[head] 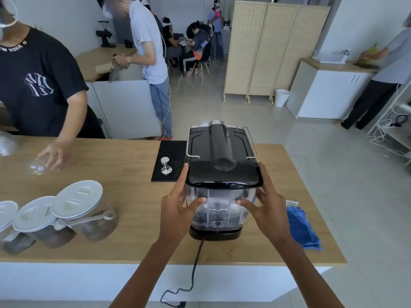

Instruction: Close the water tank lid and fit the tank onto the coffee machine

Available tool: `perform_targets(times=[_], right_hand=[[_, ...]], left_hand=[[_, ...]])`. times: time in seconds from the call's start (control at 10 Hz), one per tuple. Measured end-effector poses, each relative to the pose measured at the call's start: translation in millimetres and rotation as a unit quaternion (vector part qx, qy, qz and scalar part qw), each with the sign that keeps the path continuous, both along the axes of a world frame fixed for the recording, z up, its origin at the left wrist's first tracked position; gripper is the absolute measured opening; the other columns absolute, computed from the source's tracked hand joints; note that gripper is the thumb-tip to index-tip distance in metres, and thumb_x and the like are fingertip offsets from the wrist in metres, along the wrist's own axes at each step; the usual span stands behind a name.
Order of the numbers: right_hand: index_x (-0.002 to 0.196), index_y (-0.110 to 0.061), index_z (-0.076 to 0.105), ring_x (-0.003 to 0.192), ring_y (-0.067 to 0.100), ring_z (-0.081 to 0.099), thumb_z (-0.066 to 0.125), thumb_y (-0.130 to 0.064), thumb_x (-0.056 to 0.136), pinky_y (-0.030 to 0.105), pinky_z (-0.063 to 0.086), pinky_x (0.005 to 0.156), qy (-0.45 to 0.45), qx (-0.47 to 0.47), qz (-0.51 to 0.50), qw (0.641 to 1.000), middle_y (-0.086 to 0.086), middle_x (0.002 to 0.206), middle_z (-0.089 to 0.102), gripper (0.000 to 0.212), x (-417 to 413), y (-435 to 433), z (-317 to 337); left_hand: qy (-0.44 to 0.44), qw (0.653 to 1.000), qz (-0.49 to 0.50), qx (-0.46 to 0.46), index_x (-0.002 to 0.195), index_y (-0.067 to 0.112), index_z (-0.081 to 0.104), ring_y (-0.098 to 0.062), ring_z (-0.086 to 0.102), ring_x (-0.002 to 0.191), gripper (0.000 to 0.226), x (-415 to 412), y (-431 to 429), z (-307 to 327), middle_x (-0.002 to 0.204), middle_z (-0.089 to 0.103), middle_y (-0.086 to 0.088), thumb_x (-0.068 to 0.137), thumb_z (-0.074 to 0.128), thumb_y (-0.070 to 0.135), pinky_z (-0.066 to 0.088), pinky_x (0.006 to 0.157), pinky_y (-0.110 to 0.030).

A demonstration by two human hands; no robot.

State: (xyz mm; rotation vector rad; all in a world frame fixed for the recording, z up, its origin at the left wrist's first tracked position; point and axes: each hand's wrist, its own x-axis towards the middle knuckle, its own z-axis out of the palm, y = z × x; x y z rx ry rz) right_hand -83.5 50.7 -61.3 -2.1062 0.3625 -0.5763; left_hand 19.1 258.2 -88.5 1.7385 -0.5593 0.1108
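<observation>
The water tank (219, 207) is clear plastic; it stands at the near end of the coffee machine (220, 150), on the machine's black base (215, 234); its black lid (223, 176) lies flat and shut on top. The left hand (178, 210) holds the tank's left side; its thumb lies across the clear front and its fingers reach up along the side to the lid's edge. The right hand (265, 207) holds the right side the same way, thumb on the front, fingers up by the lid; so both hands grip the tank between them.

A black cord (195, 263) runs from the base down over the near edge of the wooden counter (124, 218). A blue cloth (302, 227) lies on the counter just right of the machine. A black mat (172, 152) lies to the left of the machine; a shiny metal tamper (165, 166) stands on it. Three clear jars with white lids (55, 214) sit in a row at the left, with brown stuff inside; a clear scoop (93, 218) rests against the nearest one. Across the counter stands a person in a black shirt (37, 85); that person's hand touches a clear cup (35, 166).
</observation>
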Motion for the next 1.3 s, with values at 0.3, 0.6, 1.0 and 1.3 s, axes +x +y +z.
perform_targets(times=[0.3, 0.6, 1.0, 1.3], right_hand=[[0.157, -0.036, 0.013, 0.121, 0.007, 0.051, 0.076, -0.039, 0.072, 0.034, 0.047, 0.103, 0.014, 0.008, -0.007, 1.0, -0.027, 0.137, 0.051, 0.106, 0, 2, -18], [0.155, -0.046, 0.002, 0.133, 0.024, 0.054, 0.078, -0.04, 0.078, 0.05, 0.049, 0.106, 0.023, -0.009, -0.008, 1.0, -0.011, 0.146, 0.049, 0.108, -1, 1, -25], [0.147, -0.059, -0.014, 0.134, 0.028, 0.053, 0.066, -0.057, 0.084, 0.047, 0.054, 0.098, 0.046, -0.024, -0.06, 0.997, -0.011, 0.155, 0.039, 0.102, -8, 10, -42], [0.158, -0.032, 0.001, 0.154, 0.025, 0.014, 0.049, -0.059, 0.094, 0.059, 0.036, 0.113, 0.066, -0.155, -0.063, 0.984, -0.002, 0.167, 0.013, 0.085, -18, 0, -100]], left_hand=[[-0.014, 1.0, -0.001, 0.018, 0.155, 0.035, 0.027, -0.002, 0.064, 0.073, 0.093, -5, 2, -10, 0.082, 0.068, 0.019, 0.081, 0.08, 0.014, 0.057, 0.083, -0.017], [-0.012, 0.998, 0.024, 0.048, 0.158, 0.02, 0.023, 0.031, 0.055, 0.095, 0.091, -10, 0, -15, 0.098, 0.054, 0.06, 0.085, 0.075, 0.007, 0.041, 0.097, -0.003], [-0.009, 0.999, 0.026, 0.038, 0.157, 0.038, 0.013, 0.02, 0.056, 0.076, 0.091, -13, 2, -25, 0.082, 0.057, 0.035, 0.091, 0.07, 0.015, 0.041, 0.081, 0.001], [0.031, 0.975, -0.034, 0.216, 0.156, 0.048, -0.004, -0.024, 0.024, 0.154, 0.076, -27, 39, -81, 0.167, 0.023, 0.002, 0.095, 0.038, 0.065, 0.035, 0.118, -0.05]])
